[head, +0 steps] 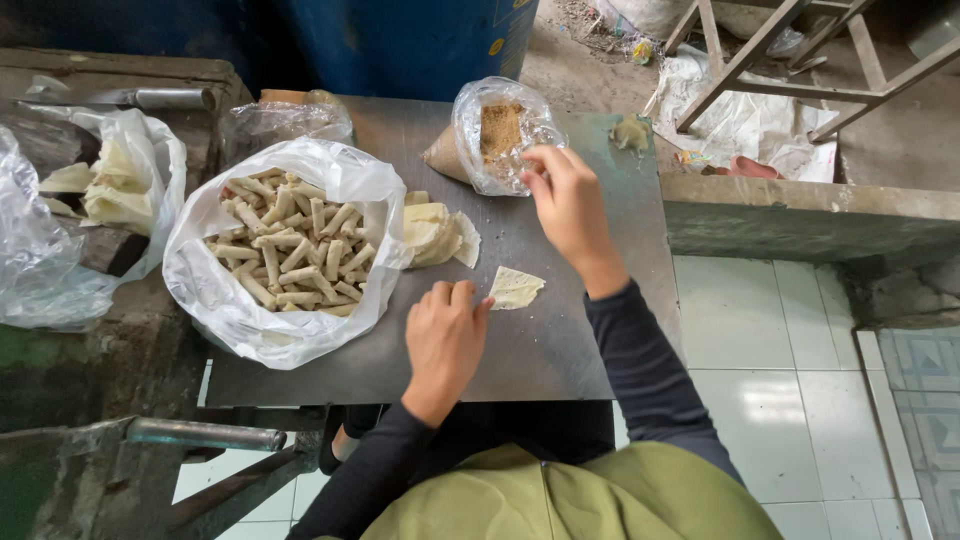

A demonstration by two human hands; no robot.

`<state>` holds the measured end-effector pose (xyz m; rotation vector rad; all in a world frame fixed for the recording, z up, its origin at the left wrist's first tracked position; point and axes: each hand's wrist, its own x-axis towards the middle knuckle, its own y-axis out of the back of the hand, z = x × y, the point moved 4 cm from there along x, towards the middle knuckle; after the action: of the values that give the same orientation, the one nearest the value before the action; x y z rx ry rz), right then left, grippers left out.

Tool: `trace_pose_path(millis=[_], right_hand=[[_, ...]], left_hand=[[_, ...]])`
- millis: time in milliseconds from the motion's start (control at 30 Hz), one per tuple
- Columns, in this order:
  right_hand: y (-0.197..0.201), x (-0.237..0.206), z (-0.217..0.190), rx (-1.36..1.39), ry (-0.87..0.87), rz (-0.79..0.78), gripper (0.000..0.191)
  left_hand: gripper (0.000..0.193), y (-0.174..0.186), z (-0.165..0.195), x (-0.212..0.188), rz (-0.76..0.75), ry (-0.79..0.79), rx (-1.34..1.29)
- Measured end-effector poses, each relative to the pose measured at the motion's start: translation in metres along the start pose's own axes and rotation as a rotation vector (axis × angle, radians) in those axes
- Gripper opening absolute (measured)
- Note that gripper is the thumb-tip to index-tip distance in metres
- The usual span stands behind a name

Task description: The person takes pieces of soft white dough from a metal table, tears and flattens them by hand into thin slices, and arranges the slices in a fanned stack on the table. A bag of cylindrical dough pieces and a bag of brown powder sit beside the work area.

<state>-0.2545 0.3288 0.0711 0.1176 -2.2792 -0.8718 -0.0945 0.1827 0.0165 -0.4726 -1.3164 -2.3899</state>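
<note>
A single pale wrapper sheet (pixel 516 288) lies flat on the grey metal tabletop (pixel 560 350). My left hand (pixel 445 335) rests on the table just left of the sheet, fingertips touching its edge. My right hand (pixel 565 200) reaches toward a clear bag of brown filling (pixel 498 135) at the far side, fingers slightly curled at the bag's opening, nothing visibly held. A stack of wrapper sheets (pixel 435 232) lies beside a white plastic bag full of rolled sticks (pixel 285 250).
Another plastic bag with pale sheets (pixel 120 180) sits at the left on a dark bench. A blue barrel (pixel 420 40) stands behind the table. A metal frame (pixel 780 60) and crumpled plastic lie at the back right. White floor tiles (pixel 760 350) are to the right.
</note>
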Motion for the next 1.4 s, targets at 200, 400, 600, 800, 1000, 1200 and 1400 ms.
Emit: trace_pose_path(millis=[200,400,600,800,1000,1200,1400], right_hand=[[-0.054,0.049,0.027,-0.233,0.094,-0.192,0.015],[-0.085,0.084,0.047,-0.182,0.086,-0.072,0.004],[-0.098,0.097,0.055,-0.06,0.0,0.017,0.007],[-0.107,0.093,0.057,-0.064,-0.014,0.112,0.012],[-0.098,0.087,0.052,-0.039,0.005,0.108,0.012],[-0.08,0.069,0.056,0.039,-0.039,0.117,0.01],[-0.062,0.043,0.094,0.328,-0.393,0.231,0.016]], left_hand=[[0.031,-0.069,-0.018,-0.017,-0.104,0.069,0.101],[0.014,-0.073,-0.023,-0.007,-0.122,0.065,-0.157],[0.026,-0.063,-0.033,0.001,-0.265,0.404,-0.721],[0.017,-0.053,-0.034,-0.001,-0.16,0.325,-0.706],[0.016,-0.048,-0.034,-0.007,-0.181,0.345,-0.697],[0.023,-0.047,-0.035,-0.005,-0.233,0.393,-0.638],[0.017,-0.051,-0.029,-0.007,-0.192,0.335,-0.635]])
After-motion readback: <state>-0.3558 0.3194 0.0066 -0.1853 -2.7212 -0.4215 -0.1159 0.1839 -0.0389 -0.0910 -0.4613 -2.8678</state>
